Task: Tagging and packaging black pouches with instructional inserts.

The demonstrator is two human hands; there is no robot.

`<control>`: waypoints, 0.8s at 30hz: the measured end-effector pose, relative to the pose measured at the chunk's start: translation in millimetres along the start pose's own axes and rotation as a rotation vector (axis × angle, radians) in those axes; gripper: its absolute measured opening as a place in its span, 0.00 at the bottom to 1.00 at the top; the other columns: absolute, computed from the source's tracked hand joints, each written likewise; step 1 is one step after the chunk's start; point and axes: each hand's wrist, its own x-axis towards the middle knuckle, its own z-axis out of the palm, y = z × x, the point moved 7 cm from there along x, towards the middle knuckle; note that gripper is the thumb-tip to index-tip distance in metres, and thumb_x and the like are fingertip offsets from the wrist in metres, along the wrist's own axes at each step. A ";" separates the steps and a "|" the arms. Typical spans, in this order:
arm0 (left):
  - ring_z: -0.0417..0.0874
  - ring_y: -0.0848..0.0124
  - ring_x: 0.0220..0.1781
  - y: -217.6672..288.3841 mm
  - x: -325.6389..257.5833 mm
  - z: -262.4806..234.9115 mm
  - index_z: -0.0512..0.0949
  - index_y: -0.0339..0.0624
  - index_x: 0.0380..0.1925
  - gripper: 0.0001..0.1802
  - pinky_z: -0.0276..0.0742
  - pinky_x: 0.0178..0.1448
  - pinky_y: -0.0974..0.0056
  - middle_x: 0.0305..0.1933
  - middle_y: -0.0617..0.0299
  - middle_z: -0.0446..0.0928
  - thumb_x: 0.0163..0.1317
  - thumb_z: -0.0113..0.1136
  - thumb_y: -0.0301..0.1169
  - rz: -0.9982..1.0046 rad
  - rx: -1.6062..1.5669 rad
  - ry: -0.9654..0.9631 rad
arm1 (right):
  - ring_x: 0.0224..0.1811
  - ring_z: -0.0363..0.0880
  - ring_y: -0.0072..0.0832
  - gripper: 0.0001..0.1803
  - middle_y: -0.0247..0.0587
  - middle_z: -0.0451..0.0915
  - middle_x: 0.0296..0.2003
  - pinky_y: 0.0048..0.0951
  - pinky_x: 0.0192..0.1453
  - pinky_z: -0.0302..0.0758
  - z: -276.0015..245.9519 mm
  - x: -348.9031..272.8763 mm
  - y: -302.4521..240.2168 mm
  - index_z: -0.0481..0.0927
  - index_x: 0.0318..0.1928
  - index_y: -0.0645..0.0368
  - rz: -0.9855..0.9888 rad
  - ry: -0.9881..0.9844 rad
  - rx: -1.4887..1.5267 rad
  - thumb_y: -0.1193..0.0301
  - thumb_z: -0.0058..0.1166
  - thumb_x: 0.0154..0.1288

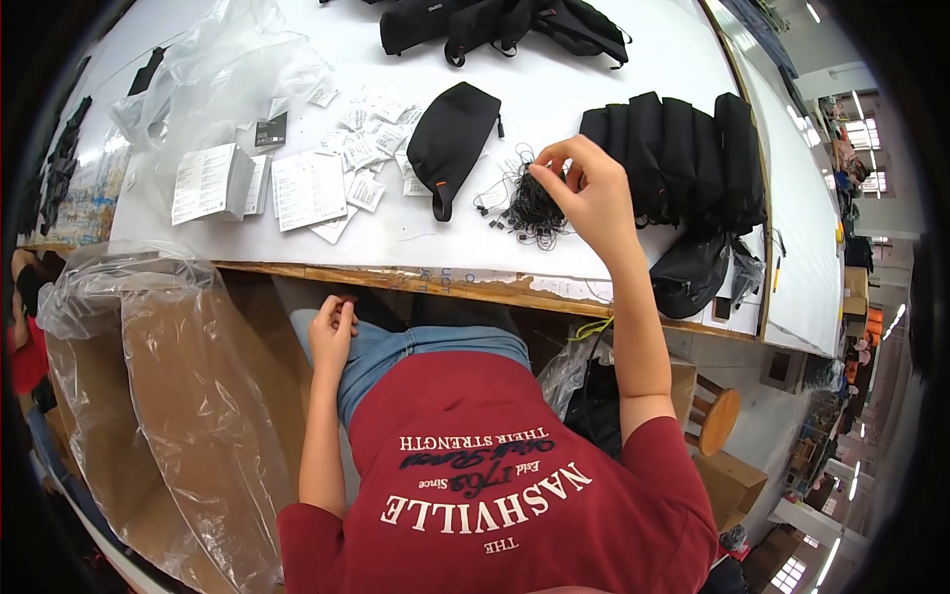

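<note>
"Fingers first: what did you see from your end?"

"On my feed, those of the right hand were bent to a near-pinch, tips almost meeting, to the right of the black pouch. I couldn't tell whether they had hold of a cord. The left hand was loosely curled, well to the pouch's left and on the near side of the table edge; I couldn't tell if it gripped anything."

"And the rest, biggest down?"

"White table, bearing the pouch. Next, a row of black bags, well to the pouch's right. White card stacks lay to its left, with a heap of small white packets between."

"Smallest?"

"One tangle of thin black cords, right of the pouch, near the right fingertips."
</note>
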 end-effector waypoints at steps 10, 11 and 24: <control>0.74 0.80 0.19 5.6 -0.5 1.3 0.77 0.36 0.33 0.07 0.67 0.24 0.74 0.20 0.65 0.76 0.66 0.54 0.29 -0.005 0.039 0.007 | 0.36 0.80 0.37 0.04 0.37 0.77 0.33 0.37 0.40 0.76 96.4 5.6 60.7 0.80 0.32 0.53 -0.010 -0.399 -0.402 0.68 0.58 0.57; 0.73 0.81 0.19 3.8 -0.8 2.1 0.76 0.36 0.34 0.07 0.66 0.24 0.75 0.21 0.65 0.75 0.67 0.54 0.28 -0.016 0.039 -0.005 | 0.36 0.80 0.37 0.04 0.37 0.77 0.33 0.37 0.40 0.76 96.4 7.7 59.6 0.80 0.32 0.53 -0.014 -0.396 -0.399 0.68 0.58 0.57; 0.72 0.82 0.20 3.5 -3.2 1.1 0.76 0.35 0.36 0.06 0.67 0.25 0.76 0.22 0.65 0.74 0.67 0.53 0.27 -0.037 0.022 0.002 | 0.24 0.69 0.24 0.04 0.35 0.75 0.30 0.24 0.30 0.67 4.3 10.8 -9.6 0.74 0.34 0.61 -0.091 0.021 0.171 0.75 0.55 0.63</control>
